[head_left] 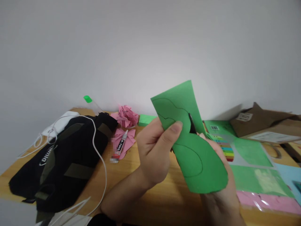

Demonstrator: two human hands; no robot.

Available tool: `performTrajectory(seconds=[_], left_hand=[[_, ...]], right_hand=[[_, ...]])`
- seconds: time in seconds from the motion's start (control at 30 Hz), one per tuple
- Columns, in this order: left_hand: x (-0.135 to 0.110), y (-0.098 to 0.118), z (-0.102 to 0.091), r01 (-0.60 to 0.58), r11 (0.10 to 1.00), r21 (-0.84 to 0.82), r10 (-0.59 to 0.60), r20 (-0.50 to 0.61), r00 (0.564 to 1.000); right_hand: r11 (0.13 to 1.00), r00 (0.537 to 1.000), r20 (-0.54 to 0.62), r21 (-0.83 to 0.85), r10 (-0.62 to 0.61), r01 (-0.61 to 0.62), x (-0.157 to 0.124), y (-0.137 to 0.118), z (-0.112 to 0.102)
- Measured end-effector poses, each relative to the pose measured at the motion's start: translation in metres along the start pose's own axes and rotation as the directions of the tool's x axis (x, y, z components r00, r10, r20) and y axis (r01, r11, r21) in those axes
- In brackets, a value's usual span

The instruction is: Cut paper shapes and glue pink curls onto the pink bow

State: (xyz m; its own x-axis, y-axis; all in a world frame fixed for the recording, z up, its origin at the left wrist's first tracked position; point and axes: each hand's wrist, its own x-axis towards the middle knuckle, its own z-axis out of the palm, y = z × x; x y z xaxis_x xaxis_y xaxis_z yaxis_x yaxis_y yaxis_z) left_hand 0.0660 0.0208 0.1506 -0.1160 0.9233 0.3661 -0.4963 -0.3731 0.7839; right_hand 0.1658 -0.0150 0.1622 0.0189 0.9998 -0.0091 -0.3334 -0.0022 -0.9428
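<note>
Green paper [202, 160] with curved pencil-thin dark outlines is held up over the table, its lower end rounded and its upper end straight-edged. My left hand [156, 150] pinches its left edge, thumb on the front face. Behind the paper is my right hand [227, 175], mostly covered by it. A dark blade of what look like scissors [192, 124] shows at a cut in the paper, beside the drawn line. The scissors' handles and the right fingers are hidden behind the sheet.
Left lie a black bag [70, 163] and a white cable [105, 169]. A glue tube [121, 145] rests on folded pink paper [130, 135], near a pink paper flower [127, 116]. At right are packaged coloured sheets [256, 180] and a brown package [265, 124]. A wall [150, 47] stands behind.
</note>
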Motion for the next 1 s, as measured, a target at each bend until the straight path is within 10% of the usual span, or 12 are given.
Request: performTrajectory(seconds=[1.0], left_hand=[[0.0051,0.0051,-0.0045,0.032,0.999,-0.042,-0.029,0.069,0.997]], right_hand=[[0.998,0.998,-0.026,-0.008,-0.061,0.061,0.0018,0.0002,-0.0091]])
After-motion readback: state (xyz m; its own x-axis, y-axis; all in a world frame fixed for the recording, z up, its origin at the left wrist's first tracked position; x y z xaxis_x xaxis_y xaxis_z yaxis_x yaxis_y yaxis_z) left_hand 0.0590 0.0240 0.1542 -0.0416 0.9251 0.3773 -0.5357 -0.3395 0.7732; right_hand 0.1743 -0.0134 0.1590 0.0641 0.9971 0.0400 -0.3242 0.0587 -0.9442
